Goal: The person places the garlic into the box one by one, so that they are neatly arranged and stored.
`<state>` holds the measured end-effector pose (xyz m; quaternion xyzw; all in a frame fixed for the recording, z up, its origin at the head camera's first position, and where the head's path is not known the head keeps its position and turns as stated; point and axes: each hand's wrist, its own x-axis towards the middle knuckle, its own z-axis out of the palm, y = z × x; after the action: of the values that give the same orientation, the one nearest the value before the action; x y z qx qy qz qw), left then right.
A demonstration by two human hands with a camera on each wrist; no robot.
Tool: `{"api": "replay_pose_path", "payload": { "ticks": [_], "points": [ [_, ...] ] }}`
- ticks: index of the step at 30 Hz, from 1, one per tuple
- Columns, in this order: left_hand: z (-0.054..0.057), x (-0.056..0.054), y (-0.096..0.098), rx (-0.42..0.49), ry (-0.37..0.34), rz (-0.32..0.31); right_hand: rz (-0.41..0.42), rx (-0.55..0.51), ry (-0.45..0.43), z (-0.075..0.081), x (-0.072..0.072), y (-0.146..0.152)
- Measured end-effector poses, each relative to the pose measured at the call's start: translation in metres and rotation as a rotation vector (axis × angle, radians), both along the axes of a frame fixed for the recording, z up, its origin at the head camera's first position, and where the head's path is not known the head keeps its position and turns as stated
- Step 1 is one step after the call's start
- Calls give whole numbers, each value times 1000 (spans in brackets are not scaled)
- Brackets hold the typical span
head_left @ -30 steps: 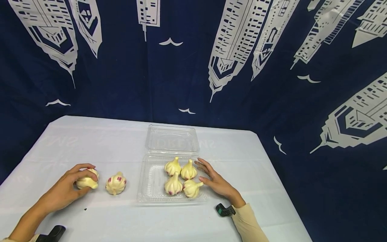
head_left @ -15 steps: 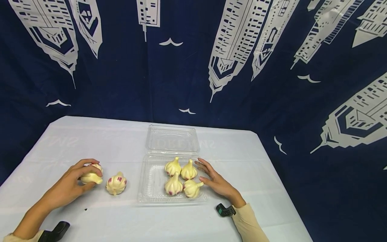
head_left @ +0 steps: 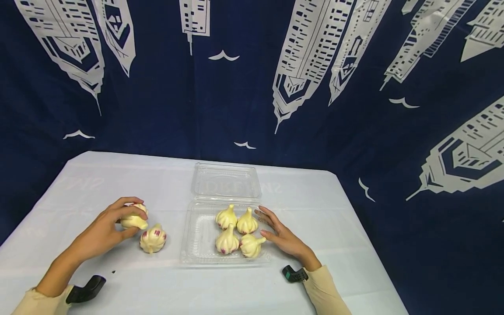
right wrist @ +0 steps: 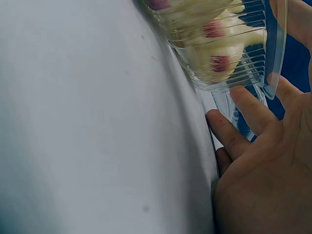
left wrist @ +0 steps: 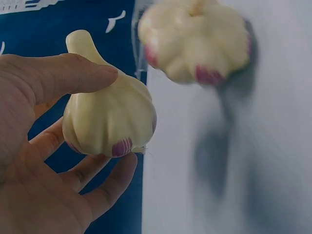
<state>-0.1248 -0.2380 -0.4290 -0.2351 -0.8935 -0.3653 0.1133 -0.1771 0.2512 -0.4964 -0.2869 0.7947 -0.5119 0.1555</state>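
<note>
My left hand pinches a garlic bulb between thumb and fingers. The left wrist view shows it raised off the table, its stem by the thumb and purple patches at its base. Just to its right in the head view, another garlic bulb lies on the table. Several garlic bulbs sit in the right part of a clear plastic container. My right hand rests at the container's right side with fingers extended, and in the right wrist view fingertips lie against its ribbed wall.
The container's hinged lid lies folded back behind it on the white-covered table. A dark blue printed cloth hangs behind the table. A small dark speck lies near the left forearm.
My left hand has lifted the garlic bulb and carried it rightward and away from me, over towards the loose bulb. My right hand stays at the container.
</note>
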Motion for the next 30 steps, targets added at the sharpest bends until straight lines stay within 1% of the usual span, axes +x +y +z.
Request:
{"api": "replay_pose_path", "payload": {
  "ticks": [6,15,18,21,25,30],
  "points": [
    [12,-8,17,34,-23,4,-3,5,8,4,0,-1],
    [20,-18,47,71,-89,-18,-2,5,-8,1,1,0],
    [20,-22,56,86,-104,-19,3,9,-5,1,1,0],
    [17,-24,63,89,-102,-14,11,12,3,1,0,0],
    [13,-26,70,103,-90,-2,14,13,5,0,0,-1],
    [10,-28,79,138,-107,4,5,10,1,1,2,0]
  ]
}}
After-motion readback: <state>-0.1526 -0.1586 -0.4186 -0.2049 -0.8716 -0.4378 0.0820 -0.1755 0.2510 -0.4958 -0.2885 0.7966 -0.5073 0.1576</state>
